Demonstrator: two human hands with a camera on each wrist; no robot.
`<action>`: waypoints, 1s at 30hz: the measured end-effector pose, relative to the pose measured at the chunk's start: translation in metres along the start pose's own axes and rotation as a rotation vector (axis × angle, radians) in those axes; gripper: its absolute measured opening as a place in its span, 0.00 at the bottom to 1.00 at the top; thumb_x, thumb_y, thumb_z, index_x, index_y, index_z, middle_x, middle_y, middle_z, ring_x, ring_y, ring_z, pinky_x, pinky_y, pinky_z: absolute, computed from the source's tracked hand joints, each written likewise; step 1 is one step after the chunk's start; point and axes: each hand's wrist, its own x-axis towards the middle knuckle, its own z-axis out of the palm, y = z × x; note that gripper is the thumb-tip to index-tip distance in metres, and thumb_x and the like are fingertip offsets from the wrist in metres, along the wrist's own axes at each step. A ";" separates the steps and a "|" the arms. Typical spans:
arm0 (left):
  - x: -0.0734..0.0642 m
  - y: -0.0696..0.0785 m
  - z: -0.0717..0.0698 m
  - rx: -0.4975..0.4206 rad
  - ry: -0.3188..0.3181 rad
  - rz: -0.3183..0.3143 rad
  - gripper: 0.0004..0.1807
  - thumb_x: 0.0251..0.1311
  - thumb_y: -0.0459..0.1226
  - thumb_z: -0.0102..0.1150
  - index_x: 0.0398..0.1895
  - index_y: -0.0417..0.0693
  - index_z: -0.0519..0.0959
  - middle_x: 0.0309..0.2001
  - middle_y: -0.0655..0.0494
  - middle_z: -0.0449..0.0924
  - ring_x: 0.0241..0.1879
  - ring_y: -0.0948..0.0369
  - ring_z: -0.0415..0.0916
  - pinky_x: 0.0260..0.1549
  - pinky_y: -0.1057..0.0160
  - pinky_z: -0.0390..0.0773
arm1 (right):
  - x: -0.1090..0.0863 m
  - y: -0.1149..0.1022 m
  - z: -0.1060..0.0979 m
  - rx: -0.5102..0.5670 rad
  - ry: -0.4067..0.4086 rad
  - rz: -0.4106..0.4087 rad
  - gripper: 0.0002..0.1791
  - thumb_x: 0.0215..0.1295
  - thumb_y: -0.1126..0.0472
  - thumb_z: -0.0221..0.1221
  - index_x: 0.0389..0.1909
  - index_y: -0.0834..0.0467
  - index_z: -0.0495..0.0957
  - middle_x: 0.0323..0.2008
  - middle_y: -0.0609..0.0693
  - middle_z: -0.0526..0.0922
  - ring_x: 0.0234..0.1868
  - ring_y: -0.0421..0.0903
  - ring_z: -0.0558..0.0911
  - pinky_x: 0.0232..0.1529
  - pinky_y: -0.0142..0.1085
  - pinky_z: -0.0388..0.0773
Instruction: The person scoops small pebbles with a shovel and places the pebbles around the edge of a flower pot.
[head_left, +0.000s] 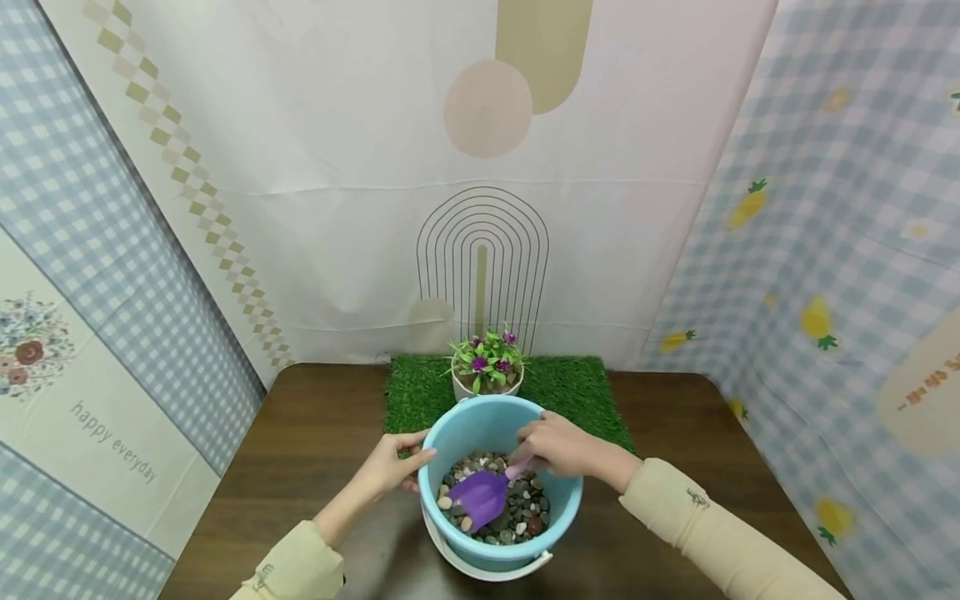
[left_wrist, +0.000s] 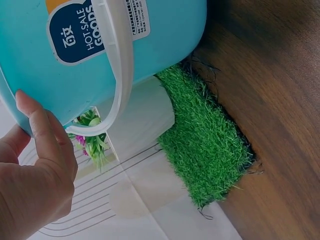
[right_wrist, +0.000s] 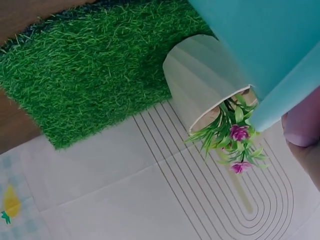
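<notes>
A light blue bucket [head_left: 467, 427] stands on the table with a layer of mixed pebbles [head_left: 528, 508] in its bottom. My left hand [head_left: 388, 468] grips its left rim, thumb over the edge and fingers against the outer wall, as the left wrist view also shows the hand [left_wrist: 40, 165] there. Inside the bucket, my right hand [head_left: 553, 444] holds a purple toy shovel [head_left: 480, 498] by its pinkish handle [right_wrist: 304, 120]. The shovel's blade lies low over the pebbles, pointing left; whether its tip is dug in I cannot tell. The bucket's white carrying handle [head_left: 491, 573] hangs down at the front.
Behind the bucket, a white pot [right_wrist: 200, 80] with purple flowers [head_left: 480, 362] stands on a green artificial grass mat [head_left: 577, 392]. The brown wooden table [head_left: 300, 433] reaches to a patterned cloth backdrop [head_left: 337, 250] at the back, with checked cloths on both sides.
</notes>
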 end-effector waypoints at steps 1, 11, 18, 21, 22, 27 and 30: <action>0.000 0.000 0.000 -0.001 -0.001 0.003 0.28 0.63 0.37 0.57 0.64 0.32 0.66 0.30 0.50 0.73 0.20 0.65 0.78 0.24 0.61 0.87 | -0.001 0.001 -0.001 0.007 0.007 0.001 0.12 0.57 0.60 0.64 0.41 0.44 0.85 0.26 0.40 0.78 0.25 0.34 0.67 0.29 0.24 0.44; -0.002 0.005 -0.002 -0.001 -0.002 0.009 0.27 0.64 0.36 0.56 0.64 0.31 0.65 0.29 0.51 0.72 0.19 0.66 0.77 0.23 0.59 0.87 | 0.002 0.008 -0.005 0.086 0.028 0.000 0.13 0.59 0.62 0.63 0.43 0.44 0.85 0.31 0.40 0.81 0.28 0.33 0.73 0.29 0.22 0.47; -0.001 0.004 0.001 -0.006 0.004 -0.009 0.27 0.64 0.35 0.56 0.64 0.31 0.65 0.28 0.52 0.72 0.17 0.67 0.75 0.24 0.56 0.87 | -0.003 0.011 -0.017 0.109 0.022 0.048 0.13 0.59 0.61 0.63 0.44 0.43 0.84 0.31 0.39 0.81 0.29 0.33 0.75 0.29 0.22 0.54; 0.000 0.003 0.001 -0.006 0.014 -0.019 0.27 0.64 0.35 0.56 0.64 0.32 0.66 0.28 0.52 0.71 0.16 0.67 0.74 0.25 0.53 0.87 | -0.005 0.014 -0.021 0.105 0.021 0.068 0.13 0.60 0.60 0.63 0.44 0.43 0.84 0.32 0.39 0.81 0.30 0.33 0.75 0.31 0.23 0.55; 0.001 0.002 0.001 -0.006 0.016 -0.020 0.27 0.64 0.35 0.56 0.64 0.32 0.66 0.28 0.51 0.72 0.16 0.66 0.75 0.25 0.52 0.87 | -0.006 0.015 -0.022 0.101 0.021 0.069 0.13 0.59 0.60 0.63 0.44 0.43 0.84 0.32 0.39 0.81 0.30 0.34 0.76 0.31 0.24 0.56; 0.000 0.003 0.001 0.004 0.015 -0.021 0.26 0.64 0.34 0.56 0.63 0.32 0.66 0.30 0.49 0.74 0.17 0.65 0.76 0.25 0.54 0.87 | -0.011 0.021 -0.028 0.103 0.023 0.089 0.13 0.58 0.62 0.63 0.43 0.44 0.85 0.33 0.40 0.83 0.32 0.35 0.77 0.30 0.24 0.57; 0.001 0.004 0.001 0.009 0.013 -0.020 0.27 0.64 0.34 0.56 0.63 0.32 0.66 0.30 0.48 0.74 0.17 0.66 0.76 0.23 0.57 0.87 | -0.015 0.024 -0.032 0.110 0.022 0.112 0.13 0.58 0.62 0.64 0.44 0.45 0.85 0.32 0.40 0.83 0.31 0.35 0.76 0.30 0.24 0.57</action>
